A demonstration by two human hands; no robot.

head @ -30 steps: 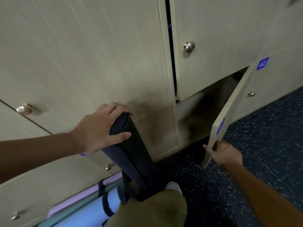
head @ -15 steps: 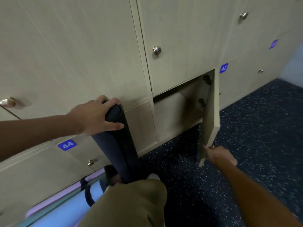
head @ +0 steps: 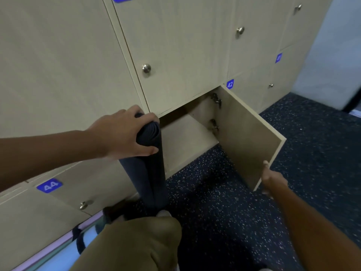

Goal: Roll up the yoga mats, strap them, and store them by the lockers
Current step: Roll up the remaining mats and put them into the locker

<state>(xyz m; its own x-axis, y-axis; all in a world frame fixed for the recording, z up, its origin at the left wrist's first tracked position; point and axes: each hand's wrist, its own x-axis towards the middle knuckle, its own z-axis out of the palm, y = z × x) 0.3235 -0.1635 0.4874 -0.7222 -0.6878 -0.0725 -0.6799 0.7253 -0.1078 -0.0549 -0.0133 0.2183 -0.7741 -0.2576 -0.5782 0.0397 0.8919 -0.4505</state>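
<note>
A rolled dark navy yoga mat [head: 145,178] stands upright on the floor against the lockers. My left hand [head: 125,136] grips its top end, fingers over the roll and thumb in front. My right hand [head: 272,179] holds the lower corner of the open locker door [head: 248,139], which is swung wide out to the right. The open locker [head: 187,137] behind it shows a bare beige inside with two hinges. Rolled light blue and lilac mats [head: 58,253] with black straps lie on the floor at the lower left, along the locker base.
Beige lockers [head: 68,65] with metal knobs and blue number tags 44 and 42 fill the wall. Dark speckled floor [head: 224,222] spreads to the right. My bent knee in olive trousers [head: 132,245] is at the bottom centre, hiding the dark mat's foot.
The locker door has swung further open to the right under my right hand, showing more of the inside. My left hand stays on the upright mat. The view has shifted right.
</note>
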